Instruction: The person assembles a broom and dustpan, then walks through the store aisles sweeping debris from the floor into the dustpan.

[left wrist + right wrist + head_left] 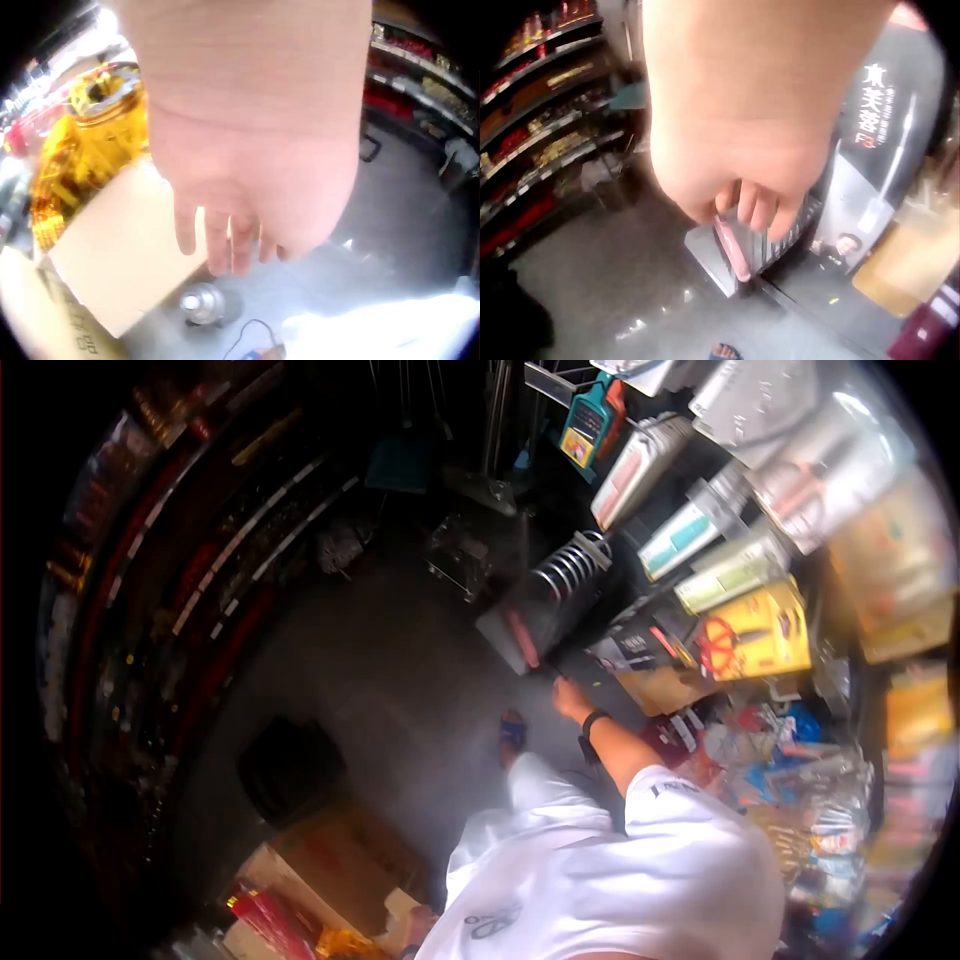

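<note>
My right hand [572, 700] hangs low beside a rack at the aisle's edge, fingers loosely curled. In the right wrist view its fingertips overlap a pink bar [733, 251], which lies along a grey panel [711, 259] next to dark ribs. Nothing shows gripped in this hand. My left hand [244, 180] hangs with loose fingers pointing down and holds nothing; the head view does not show it. A cardboard box [131, 251] with an upright flap stands nearest to it, with shiny gold wrapping [90, 150] above.
Hanging packages fill the right side, among them red-handled scissors on a yellow card [755, 635]. Bagged goods [800, 760] lie below. Stocked shelves [200, 560] curve along the left. A dark bin-like object [290, 770] and a cardboard box [330, 860] stand on the grey floor [350, 650].
</note>
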